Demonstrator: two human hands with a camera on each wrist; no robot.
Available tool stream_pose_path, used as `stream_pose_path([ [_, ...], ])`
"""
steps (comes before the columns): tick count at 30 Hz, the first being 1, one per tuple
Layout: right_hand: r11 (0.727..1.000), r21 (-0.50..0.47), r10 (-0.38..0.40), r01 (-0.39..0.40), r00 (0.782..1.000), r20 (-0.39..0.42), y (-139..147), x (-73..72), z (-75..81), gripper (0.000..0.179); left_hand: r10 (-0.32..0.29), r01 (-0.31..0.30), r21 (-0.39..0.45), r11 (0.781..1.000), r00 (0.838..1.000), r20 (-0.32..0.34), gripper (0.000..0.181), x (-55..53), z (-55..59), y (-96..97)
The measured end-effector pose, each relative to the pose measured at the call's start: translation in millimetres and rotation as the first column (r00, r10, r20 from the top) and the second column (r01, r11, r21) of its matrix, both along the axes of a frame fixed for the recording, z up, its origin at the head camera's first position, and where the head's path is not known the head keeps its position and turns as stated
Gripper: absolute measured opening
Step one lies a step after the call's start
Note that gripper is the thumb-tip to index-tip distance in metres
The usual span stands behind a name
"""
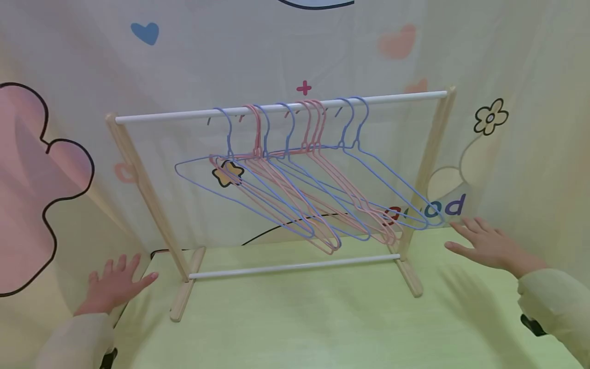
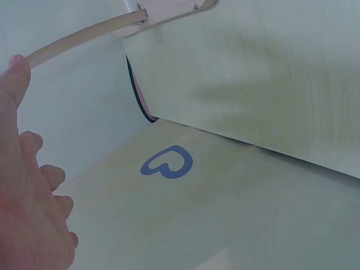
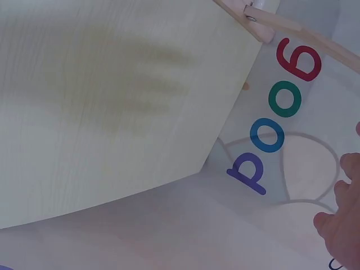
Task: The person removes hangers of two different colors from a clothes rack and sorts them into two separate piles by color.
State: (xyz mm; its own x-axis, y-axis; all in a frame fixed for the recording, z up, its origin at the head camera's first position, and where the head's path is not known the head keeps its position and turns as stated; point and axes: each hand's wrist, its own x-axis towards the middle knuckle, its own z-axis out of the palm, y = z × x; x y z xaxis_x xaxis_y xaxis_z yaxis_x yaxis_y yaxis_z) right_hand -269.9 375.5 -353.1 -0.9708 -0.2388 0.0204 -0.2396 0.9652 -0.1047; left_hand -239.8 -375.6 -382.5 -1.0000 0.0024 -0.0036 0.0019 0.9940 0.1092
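Pink hangers (image 1: 258, 130) and blue hangers (image 1: 229, 137) hang along the top of the rack (image 1: 152, 203). Left of the rack, the left hand (image 1: 116, 282) spreads loose, unclenched; right of it, the right hand (image 1: 492, 247) spreads likewise.

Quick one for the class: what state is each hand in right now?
Left hand: open, holding nothing.
Right hand: open, holding nothing.

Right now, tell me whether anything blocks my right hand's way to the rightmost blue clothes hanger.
Nothing visible does: in the head view, only a bare gap separates the right hand from the near corner of the rightmost blue clothes hanger. The right wooden upright stands left of that corner.
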Motion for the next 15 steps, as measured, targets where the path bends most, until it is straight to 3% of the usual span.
stream_pose_path([
  [7, 1.0, -0.005, 0.014, -0.014, 1.0, 0.0, -4, -3.0, 6.1, 0.074, 0.006, -0.006, -0.001, 1.0, 1.0, 0.006, 0.091, -0.6, 5.4, -5.7],
  [15, 1.0, 0.007, 0.022, -0.022, 0.999, -0.035, -6, -9.4, 15.7, 0.076, -0.003, 0.003, 0.003, 1.0, 0.999, -0.041, 0.088, -9.7, 19.2, -6.3],
])
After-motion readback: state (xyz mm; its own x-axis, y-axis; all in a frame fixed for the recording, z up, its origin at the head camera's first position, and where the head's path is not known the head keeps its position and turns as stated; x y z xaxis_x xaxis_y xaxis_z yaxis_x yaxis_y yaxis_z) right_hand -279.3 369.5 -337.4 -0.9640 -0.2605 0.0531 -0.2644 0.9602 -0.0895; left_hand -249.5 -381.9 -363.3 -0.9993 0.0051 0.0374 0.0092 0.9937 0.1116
